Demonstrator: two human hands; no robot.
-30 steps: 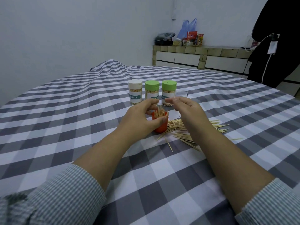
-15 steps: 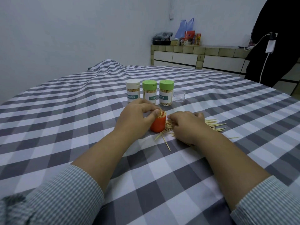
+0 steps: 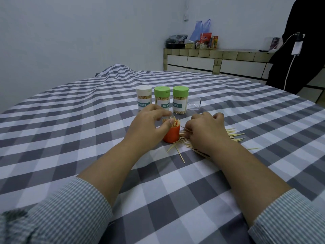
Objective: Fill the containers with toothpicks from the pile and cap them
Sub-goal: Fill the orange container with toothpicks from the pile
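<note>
The checked counter [image 3: 88, 120] carries everything, and the orange container [image 3: 171, 135] near its middle serves as the landmark. The left hand [image 3: 147, 127] wraps that container from its left side, thumb across the front just under the rim, so its grip is closed around the orange wall and steadies it upright. The right hand [image 3: 205, 131], a second ago raised over the container's mouth with fingertips pinched, now lies low just right of the container, knuckles up and fingers curled down into the toothpick pile [image 3: 230, 135]; whether that grip has already closed on any sticks cannot be told, since the fingertips are hidden. That drop suggests one load has gone in and another is being gathered. A bundle of toothpicks [image 3: 171, 121] stands out of the container's open top, so filling looks well along, yet many sticks remain spread to the right and front of it. Behind the container stand three capped jars in a row, apparently finished: a white-capped jar [image 3: 143, 97] reading "TOOTHPICK", a green-capped jar [image 3: 162, 97] whose label shows "TOOTHP" before the left hand cuts it off, and a second green-capped jar [image 3: 180, 99] showing "PICK". Behind and to the right of the container, beside that last jar, lies a small clear piece [image 3: 194, 103], possibly the remaining cap.
</note>
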